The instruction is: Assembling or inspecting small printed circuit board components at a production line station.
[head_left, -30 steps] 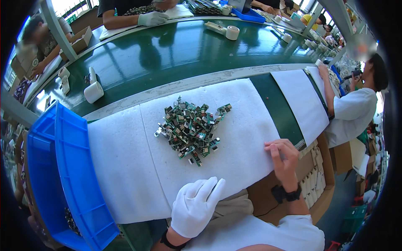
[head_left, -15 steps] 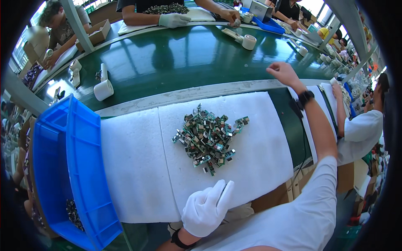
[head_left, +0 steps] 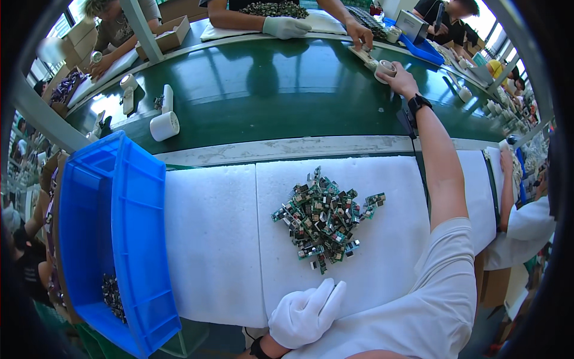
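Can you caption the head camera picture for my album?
Right hand on white roll, gloved left hand near a heap of circuit boards.

From my remote post I see a board pile (head_left: 324, 220) on the mat (head_left: 209, 239), right of its seam (head_left: 261, 239). Bin (head_left: 140, 221) along mat's left edge, more boards (head_left: 113, 298) inside. Belt (head_left: 257, 113) beyond mat's far edge. Left hand (head_left: 306, 314) at mat's near edge; right hand (head_left: 402, 79) at a device (head_left: 381, 69) near belt's far edge.

A green table (head_left: 257, 110) has a pale rail (head_left: 287, 148) across it. On its near part lies a white mat (head_left: 212, 239) with heaped boards (head_left: 324, 220) on its right part; on the far part, white gadgets (head_left: 164, 125) lie left and right.
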### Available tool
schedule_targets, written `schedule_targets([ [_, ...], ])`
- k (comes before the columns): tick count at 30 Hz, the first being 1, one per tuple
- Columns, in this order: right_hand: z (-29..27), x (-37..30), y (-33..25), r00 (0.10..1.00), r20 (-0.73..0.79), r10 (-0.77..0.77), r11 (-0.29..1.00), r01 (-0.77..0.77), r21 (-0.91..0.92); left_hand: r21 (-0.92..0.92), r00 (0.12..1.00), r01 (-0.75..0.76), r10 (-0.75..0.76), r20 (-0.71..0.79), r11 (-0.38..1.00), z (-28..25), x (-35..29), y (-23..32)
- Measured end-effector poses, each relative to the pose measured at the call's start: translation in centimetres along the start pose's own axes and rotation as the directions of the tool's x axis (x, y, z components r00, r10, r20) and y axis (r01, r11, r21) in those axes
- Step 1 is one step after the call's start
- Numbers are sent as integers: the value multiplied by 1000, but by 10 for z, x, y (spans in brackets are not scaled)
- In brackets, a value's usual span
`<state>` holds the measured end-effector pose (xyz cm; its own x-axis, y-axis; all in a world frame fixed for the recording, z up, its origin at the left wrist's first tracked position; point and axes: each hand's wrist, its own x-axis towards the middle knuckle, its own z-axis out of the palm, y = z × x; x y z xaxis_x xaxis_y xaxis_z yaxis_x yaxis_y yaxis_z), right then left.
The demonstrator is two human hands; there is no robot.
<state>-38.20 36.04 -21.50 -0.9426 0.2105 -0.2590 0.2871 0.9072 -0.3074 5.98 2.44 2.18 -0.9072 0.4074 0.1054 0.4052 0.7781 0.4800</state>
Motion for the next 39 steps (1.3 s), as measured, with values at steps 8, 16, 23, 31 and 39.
schedule_targets([
  [8, 10, -14, -21, 995, 83, 56, 996, -50, -69, 40, 993, 84, -80, -86, 996, 12, 12, -3],
  [16, 12, -48, 17, 980, 50, -195, 979, 191, 77, 142, 995, 61, -48, -93, 988, 23, 14, -23],
  [23, -67, -176, -1, 731, 378, -568, 733, 240, 636, 195, 992, 107, -93, -80, 975, 17, 16, -28],
  [31, -80, -385, -4, 763, 453, -461, 839, 208, 503, 58, 991, 49, -56, 118, 997, 14, -7, -13],
  [39, -59, -434, 9, 898, 266, -351, 899, 244, 363, -66, 969, 99, -81, 232, 993, 36, -12, -8],
])
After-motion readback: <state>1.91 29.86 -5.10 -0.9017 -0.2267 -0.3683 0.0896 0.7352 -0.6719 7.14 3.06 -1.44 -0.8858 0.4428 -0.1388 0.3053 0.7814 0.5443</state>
